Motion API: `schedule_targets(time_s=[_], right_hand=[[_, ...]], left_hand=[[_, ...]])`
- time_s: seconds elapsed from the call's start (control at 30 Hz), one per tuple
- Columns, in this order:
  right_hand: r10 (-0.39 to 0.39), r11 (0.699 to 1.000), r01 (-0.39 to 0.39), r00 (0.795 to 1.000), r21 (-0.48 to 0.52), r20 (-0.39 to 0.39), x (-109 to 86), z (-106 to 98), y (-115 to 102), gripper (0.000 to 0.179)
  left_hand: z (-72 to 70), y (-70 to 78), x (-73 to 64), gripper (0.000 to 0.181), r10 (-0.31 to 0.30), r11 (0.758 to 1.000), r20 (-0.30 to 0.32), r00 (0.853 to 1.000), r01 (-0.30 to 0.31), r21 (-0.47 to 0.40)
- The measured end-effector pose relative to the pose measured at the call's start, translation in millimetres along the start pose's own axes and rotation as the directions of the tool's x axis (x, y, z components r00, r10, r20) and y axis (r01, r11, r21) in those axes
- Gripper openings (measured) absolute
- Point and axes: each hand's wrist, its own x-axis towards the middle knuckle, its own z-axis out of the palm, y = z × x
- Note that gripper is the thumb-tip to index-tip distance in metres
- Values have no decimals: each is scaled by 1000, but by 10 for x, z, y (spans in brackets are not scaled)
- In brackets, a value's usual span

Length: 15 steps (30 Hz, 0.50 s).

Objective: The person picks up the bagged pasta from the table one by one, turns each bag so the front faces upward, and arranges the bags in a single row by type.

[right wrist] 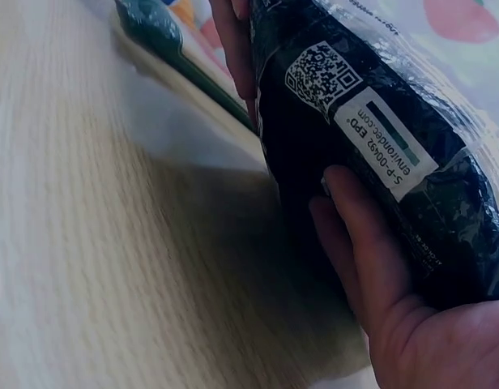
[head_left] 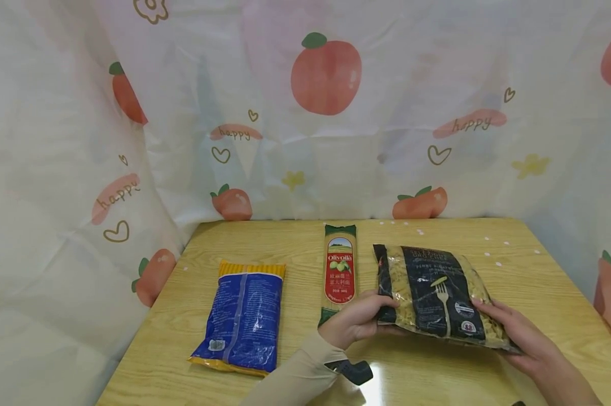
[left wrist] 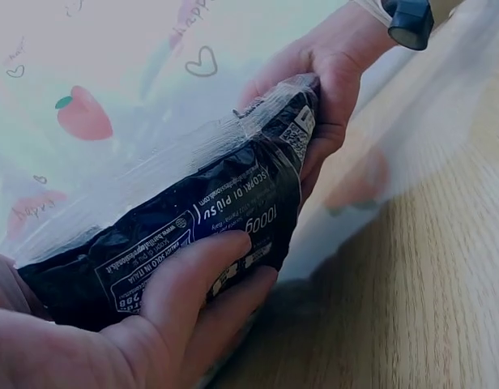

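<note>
Before me, a pale, creased cloth (head_left: 193, 73) hangs behind the wood-grain counter (head_left: 305, 282) and along both sides, printed with red fruit (head_left: 326, 77), outlined hearts (head_left: 439, 164) and yellow flowers (head_left: 293, 180) (I read "happy" in several spots). White glare (head_left: 373, 384) marks the counter's near part.

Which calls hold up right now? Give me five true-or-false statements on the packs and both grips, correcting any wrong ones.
1. The left grip holds the black pasta bag. True.
2. The blue bag stands upright. False: it lies on the table.
3. The Olivoilà pack lies right of the blue bag. True.
4. The right grip holds the Olivoilà pack. False: it holds the black pasta bag.
5. A fork is printed on the black pasta bag. True.
</note>
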Motion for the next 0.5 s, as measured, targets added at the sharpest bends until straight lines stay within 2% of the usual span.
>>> schedule_targets(time_s=[0.2,0.5], right_hand=[[-17,1000,17,1000,-12,-25,41,-38,-31,91],[-49,997,46,998,-60,-40,140,-132,-54,92]], left_hand=[[21,-29,97,47,19,1000,-49,999,-19,1],[44,-52,235,45,17,1000,-83,996,-19,-14]])
